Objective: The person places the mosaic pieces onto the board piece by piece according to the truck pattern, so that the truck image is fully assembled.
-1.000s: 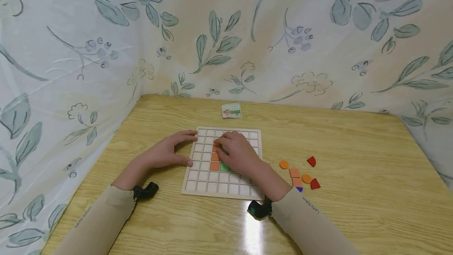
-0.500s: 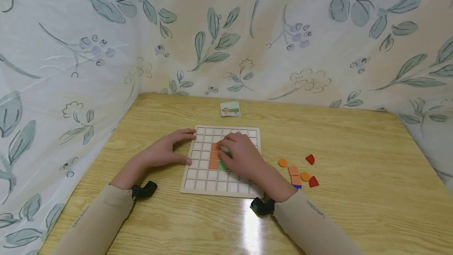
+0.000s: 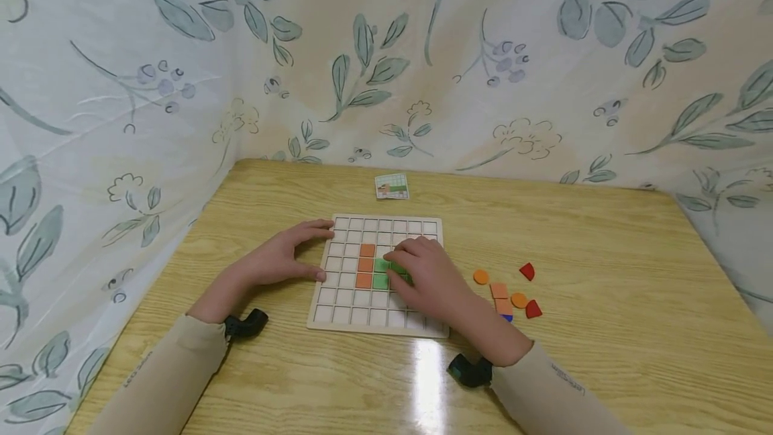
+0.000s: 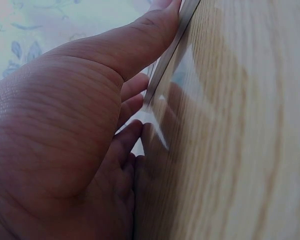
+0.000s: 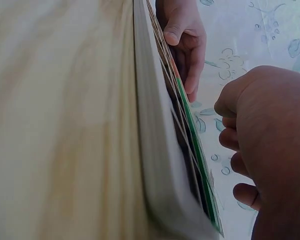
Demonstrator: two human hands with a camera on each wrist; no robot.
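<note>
In the head view a pale wooden grid board (image 3: 340,321) lies flat on the table. Three orange square tiles (image 3: 365,265) form a column in its cells, with green tiles (image 3: 380,281) just to their right. My left hand (image 3: 274,257) rests at the board's left edge, thumb and fingertips spread along the rim. Over the green tiles hovers my right hand (image 3: 431,280), fingers loosely bent, partly covering the board's right side. Seen from the right wrist, that hand (image 5: 275,135) is above the board with nothing visible in its fingers.
Right of the board lie two orange discs (image 3: 480,277), orange squares (image 3: 498,291), two red quarter-circle pieces (image 3: 527,271) and a blue piece (image 3: 506,318). A small picture card (image 3: 392,186) lies behind the board. Floral cloth (image 3: 459,86) hangs behind the table.
My right hand has drawn away from the orange column, toward the right, uncovering more orange and green tiles. My left hand stays at the board's left edge.
</note>
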